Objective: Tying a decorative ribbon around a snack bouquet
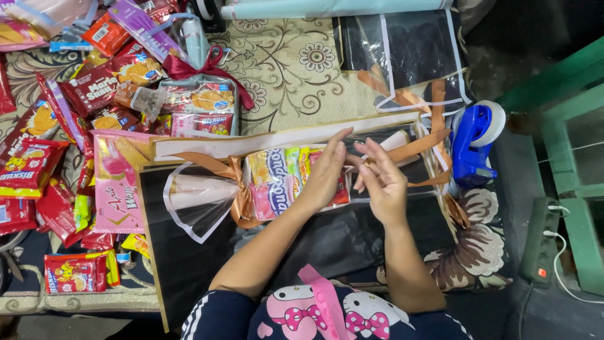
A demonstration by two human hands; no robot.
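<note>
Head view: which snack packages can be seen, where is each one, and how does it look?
Wrapped snack bundle: centre, under the left hand; clear film, bronze ribbon.
Pink wafer pack: left of the bundle; flat, pink.
Red biscuit packs: far left; red and yellow.
Finished bundle: upper left; dark red bow.

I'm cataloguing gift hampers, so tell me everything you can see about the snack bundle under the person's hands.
The snack bundle lies on its side on black wrapping sheet, wrapped in clear cellophane. Inside are colourful snack packets in pink, yellow, green and red. A copper-brown ribbon cinches its left end, where the cellophane fans out with a white edge. The left hand rests flat on its packets; the right hand works a matching ribbon at the right end. A beige cardboard strip runs behind it.
</note>
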